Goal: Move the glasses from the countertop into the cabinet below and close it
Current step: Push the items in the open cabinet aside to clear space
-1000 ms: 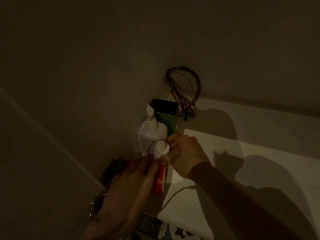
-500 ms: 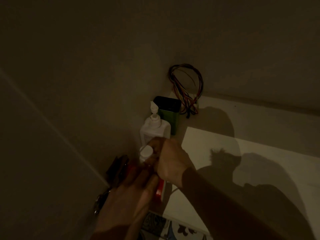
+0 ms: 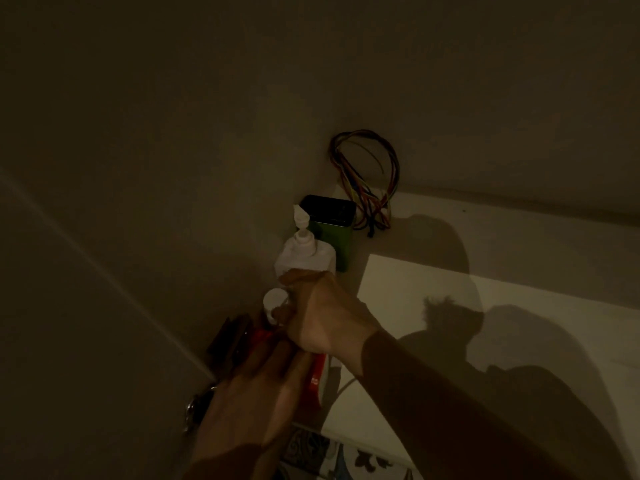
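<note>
The scene is very dim, and I cannot make out any glasses. My right hand (image 3: 322,313) is curled at the left end of the white countertop (image 3: 519,237), its fingertips closed on a small white-capped bottle (image 3: 273,302). My left hand (image 3: 256,393) lies below it with fingers stretched out over a red tube (image 3: 317,374); whether it grips anything is hidden. A dark reddish-brown object (image 3: 228,341) sits just left of both hands, against the wall. No cabinet is visible.
A white pump bottle (image 3: 304,251) and a green tin with a black lid (image 3: 334,233) stand in the corner. Behind them a bundle of coloured wires (image 3: 367,174) hangs from the wall. Metal keys (image 3: 194,407) hang by my left wrist. Patterned floor tiles (image 3: 346,455) show below the counter edge.
My right hand moved the white-capped bottle left and slightly down, toward the wall. My left hand slid up under the right hand, covering more of the red tube.
</note>
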The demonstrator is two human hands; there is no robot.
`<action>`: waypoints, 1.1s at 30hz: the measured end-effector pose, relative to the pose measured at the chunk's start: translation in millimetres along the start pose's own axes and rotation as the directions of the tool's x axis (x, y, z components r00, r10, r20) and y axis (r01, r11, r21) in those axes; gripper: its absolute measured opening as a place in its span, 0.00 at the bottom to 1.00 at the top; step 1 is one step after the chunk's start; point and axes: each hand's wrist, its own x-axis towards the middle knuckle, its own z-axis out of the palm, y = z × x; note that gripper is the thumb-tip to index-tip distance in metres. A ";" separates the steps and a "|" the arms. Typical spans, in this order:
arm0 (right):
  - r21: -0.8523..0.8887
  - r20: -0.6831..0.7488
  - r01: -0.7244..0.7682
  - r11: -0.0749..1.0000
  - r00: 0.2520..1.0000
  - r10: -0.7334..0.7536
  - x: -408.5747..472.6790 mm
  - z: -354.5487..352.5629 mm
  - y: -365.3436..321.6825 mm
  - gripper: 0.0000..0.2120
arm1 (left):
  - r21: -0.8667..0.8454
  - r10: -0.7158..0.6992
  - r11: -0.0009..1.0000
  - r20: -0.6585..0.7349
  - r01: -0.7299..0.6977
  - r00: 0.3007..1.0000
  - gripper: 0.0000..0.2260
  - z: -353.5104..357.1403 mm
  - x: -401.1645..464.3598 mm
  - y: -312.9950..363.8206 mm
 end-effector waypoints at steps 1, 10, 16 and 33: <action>0.048 -0.046 0.029 0.998 0.999 -0.027 -3.9 -3.6 3.3 0.20 | -0.027 -0.013 1.000 -0.015 0.013 1.000 0.26 -3.5 -0.7 1.6; -0.171 -0.345 -0.302 0.938 0.910 0.230 -98.1 -51.9 112.9 0.51 | -0.231 0.008 0.973 0.034 0.000 0.999 0.34 -25.8 32.0 52.0; -0.301 -0.319 -0.562 0.771 0.821 0.474 -165.7 -88.7 205.7 0.44 | -0.253 0.081 0.967 0.195 -0.030 0.977 0.43 21.1 101.1 138.6; -0.327 -0.350 -0.610 0.722 0.788 0.507 -197.6 -113.3 260.8 0.41 | -0.219 0.087 0.976 0.438 0.012 0.895 0.51 44.5 153.0 210.0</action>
